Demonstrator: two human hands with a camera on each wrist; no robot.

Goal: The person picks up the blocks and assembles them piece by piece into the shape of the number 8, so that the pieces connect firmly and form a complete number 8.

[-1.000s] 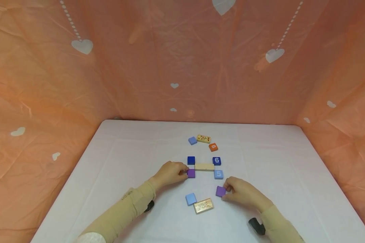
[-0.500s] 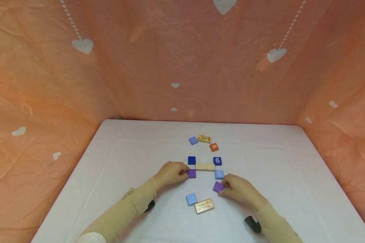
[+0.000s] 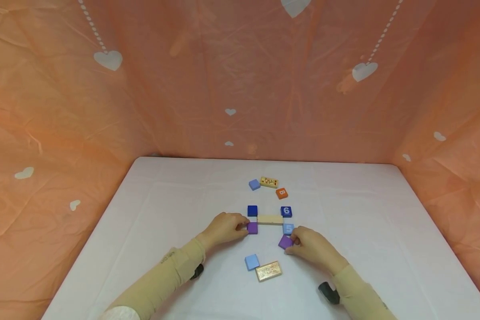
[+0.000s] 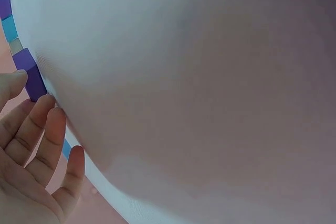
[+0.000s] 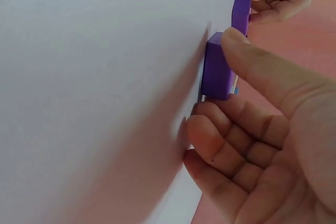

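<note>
Left hand point(image 3: 223, 227) and right hand point(image 3: 314, 249) are set well apart, at 9 and 4 o'clock around the bar point(image 3: 270, 220), 12 being the table's far edge. Between left thumb and fingers the left purple tile point(image 3: 252, 228) is pinched, at 8 o'clock; between right thumb and fingers the right purple tile point(image 3: 285, 242) is pinched, at 5, turned askew near the 5 tile point(image 3: 288, 228). Whether those two touch cannot be told. Both purple tiles are shown smooth and thick-edged by the right wrist view.

Behind and at both sides a thin orange drape point(image 3: 264, 98) is hung, crinkled and printed with pale hearts. By it the white table point(image 3: 192, 186) is enclosed, its flat surface faintly creased. The forearms are covered by tan cloth sleeves point(image 3: 164, 275), beneath which rounded black fittings point(image 3: 329, 293) are seen.

At 6 o'clock the near brick point(image 3: 268, 271), oblong, shiny gold and textured, is laid aslant. The bar is slim, plain and cream. At 12 the far brick point(image 3: 269, 182), gold with dark markings, is placed.

Squares are ranged around: the near blue tile point(image 3: 252, 262) at 7, the light-blue 5 tile at 4, the navy tile point(image 3: 252, 210) at 10, the dark-blue 6 tile point(image 3: 286, 211) at 2, the far blue tile point(image 3: 254, 184) at 11, and the orange B tile point(image 3: 282, 193) at 1.
</note>
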